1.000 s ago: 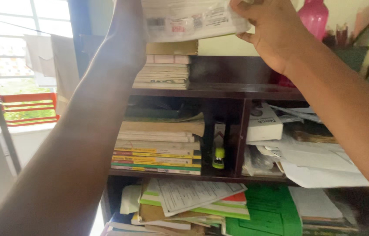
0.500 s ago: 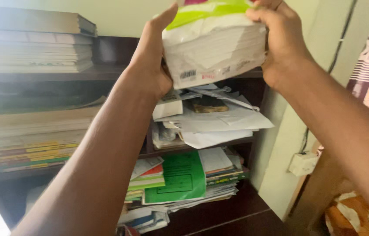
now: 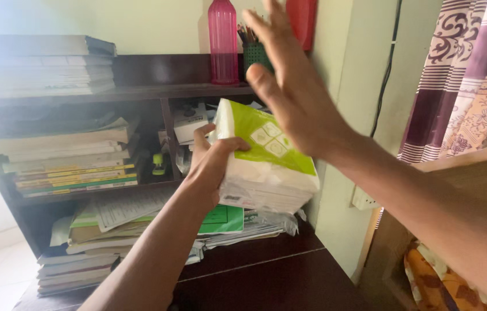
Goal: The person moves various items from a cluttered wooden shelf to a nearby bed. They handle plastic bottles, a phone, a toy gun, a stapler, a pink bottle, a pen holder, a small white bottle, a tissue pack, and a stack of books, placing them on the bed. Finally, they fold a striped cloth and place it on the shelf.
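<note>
A soft pack of tissues (image 3: 266, 161), white with a green top panel, sits in the air in front of a dark wooden shelf unit (image 3: 157, 92), just before its right-hand compartments. The left hand (image 3: 212, 164) grips the pack at its left end, with the fingers curled over the upper edge and the thumb side pressed against the plastic, so the pack tilts down to the right. The right hand (image 3: 292, 95) is off the pack, raised just above and behind it with palm flat and fingers spread wide apart, holding nothing. Behind the right hand, on top of the shelf unit, stand a tall pink bottle (image 3: 223, 40), a dark green pen holder (image 3: 255, 55) with pencils in it, and part of a red bottle (image 3: 302, 20). A stack of books (image 3: 42, 66) lies on the top at the left. In the compartment below, more books (image 3: 70, 161) lie flat in a pile with yellow and green spines, and a small green stapler-like thing (image 3: 158, 164) sits beside them. Lower down, loose papers (image 3: 131, 207) and a green folder (image 3: 220, 219) spill out under the pack. To the right hangs a patterned purple and cream curtain (image 3: 468, 75), and a white socket (image 3: 364, 198) sits on the wall.
</note>
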